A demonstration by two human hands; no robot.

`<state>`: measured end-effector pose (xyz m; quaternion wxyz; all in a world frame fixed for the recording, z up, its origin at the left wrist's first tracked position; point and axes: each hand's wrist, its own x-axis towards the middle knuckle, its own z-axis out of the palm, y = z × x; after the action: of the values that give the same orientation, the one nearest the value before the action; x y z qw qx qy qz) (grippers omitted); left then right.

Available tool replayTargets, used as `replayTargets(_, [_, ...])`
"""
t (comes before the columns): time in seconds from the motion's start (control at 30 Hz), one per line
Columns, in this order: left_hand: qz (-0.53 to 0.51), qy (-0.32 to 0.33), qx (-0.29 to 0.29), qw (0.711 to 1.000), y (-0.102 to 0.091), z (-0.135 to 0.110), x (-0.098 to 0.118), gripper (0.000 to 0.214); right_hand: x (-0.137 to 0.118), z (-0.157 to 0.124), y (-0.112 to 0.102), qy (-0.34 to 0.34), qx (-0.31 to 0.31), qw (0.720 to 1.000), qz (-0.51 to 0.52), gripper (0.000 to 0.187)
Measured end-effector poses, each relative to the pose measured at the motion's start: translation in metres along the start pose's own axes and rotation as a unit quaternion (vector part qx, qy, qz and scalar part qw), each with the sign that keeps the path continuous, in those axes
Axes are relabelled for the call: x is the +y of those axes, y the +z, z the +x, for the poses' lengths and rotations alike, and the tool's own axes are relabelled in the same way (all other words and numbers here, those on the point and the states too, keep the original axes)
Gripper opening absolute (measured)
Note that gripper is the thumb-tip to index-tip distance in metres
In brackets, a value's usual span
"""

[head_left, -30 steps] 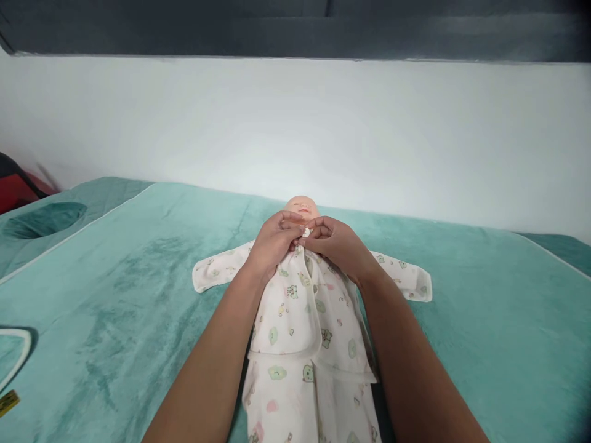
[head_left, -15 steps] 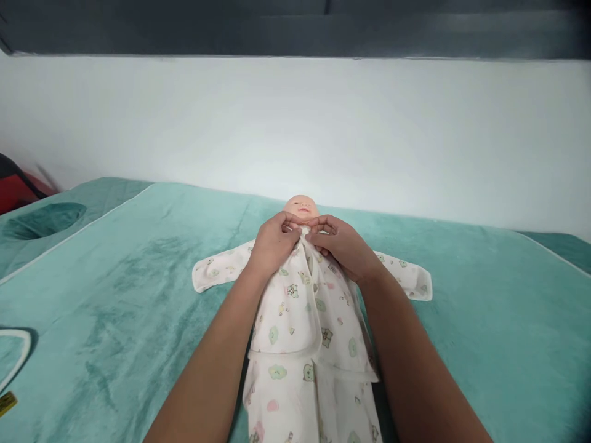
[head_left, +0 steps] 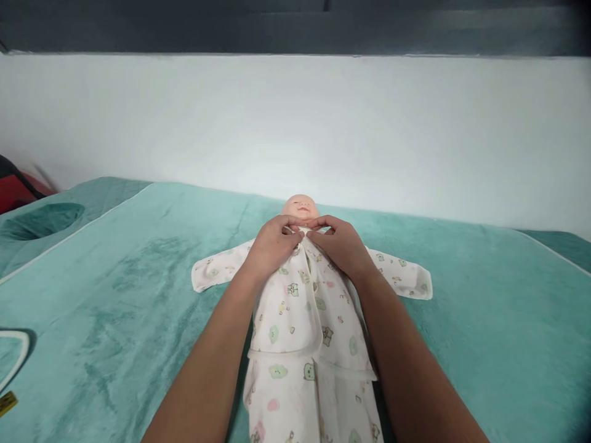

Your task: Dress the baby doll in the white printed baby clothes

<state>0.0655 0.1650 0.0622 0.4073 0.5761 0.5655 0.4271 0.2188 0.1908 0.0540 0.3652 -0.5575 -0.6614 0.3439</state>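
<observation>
A baby doll (head_left: 300,207) lies on its back, dressed in a white baby shirt (head_left: 295,307) printed with small animals and green and pink shapes. Its sleeves stretch out to both sides. Matching printed trousers (head_left: 286,400) show below the hem. At the neckline, just under the doll's chin, my left hand (head_left: 276,243) pinches the collar edge between thumb and fingers. Opposite it, my right hand (head_left: 339,245) pinches the other side of the collar, the fingertips of both hands nearly meeting. Whatever fastener lies between the fingertips is hidden. Lower down, the shirt's front edges overlap.
Under the doll spreads a teal plush cover (head_left: 138,295) with a round hole (head_left: 44,220) at the far left. Behind it rises a white wall (head_left: 295,123). A white cable (head_left: 16,357) with a yellow tag (head_left: 7,403) lies at the left edge, and a red and black object (head_left: 18,184) stands beyond.
My right hand has shifted slightly, its thumb and fingers now closer to the left hand's at the collar. The doll and the sleeves lie as before.
</observation>
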Motion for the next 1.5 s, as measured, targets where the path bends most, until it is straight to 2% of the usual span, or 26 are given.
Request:
replayTargets(0.17, [0.092,0.062,0.024,0.994,0.004,0.004,-0.008,0.025,0.004,0.002,0.000,-0.001,-0.005,1.000,-0.023,0.018])
replayTargets(0.27, [0.099,0.061,0.032,0.993,0.005,0.006,-0.010,0.024,0.006,0.003,0.001,-0.009,0.000,1.000,-0.023,0.015])
replayTargets(0.43, [0.123,0.057,0.045,0.990,0.008,0.005,-0.006,0.022,0.009,0.008,0.008,0.004,0.045,0.999,-0.013,0.019])
replayTargets(0.6, [0.112,0.049,0.041,0.992,0.008,0.003,-0.004,0.020,0.011,0.008,0.012,0.008,0.066,0.998,-0.004,0.022])
replayTargets(0.77, [0.065,0.089,0.030,0.993,0.006,0.003,-0.008,0.026,0.013,0.010,0.014,0.010,0.088,0.996,-0.008,0.016])
replayTargets(0.87, [0.028,0.082,0.025,0.996,0.005,0.001,-0.008,0.025,0.014,0.010,0.011,-0.003,0.058,0.998,0.016,0.017])
replayTargets(1.0, [0.020,0.021,0.019,0.999,0.006,-0.001,-0.004,0.030,0.016,0.008,0.001,-0.027,-0.025,0.998,0.056,0.021])
replayTargets(1.13, [0.042,0.007,0.033,0.999,0.007,0.000,-0.003,0.032,0.016,0.009,-0.002,-0.027,-0.043,0.998,0.040,0.020])
replayTargets(1.3, [0.029,0.002,0.037,0.999,0.007,0.002,-0.005,0.030,0.014,0.011,0.010,-0.008,0.032,0.999,0.005,0.016])
replayTargets(1.4, [-0.032,-0.015,0.029,0.999,0.005,0.002,-0.007,0.031,0.015,0.012,0.014,-0.010,0.066,0.998,0.008,0.015])
replayTargets(1.5, [-0.112,-0.002,0.022,0.993,0.002,0.002,-0.010,0.026,0.018,0.013,0.015,-0.018,0.078,0.996,0.033,0.015])
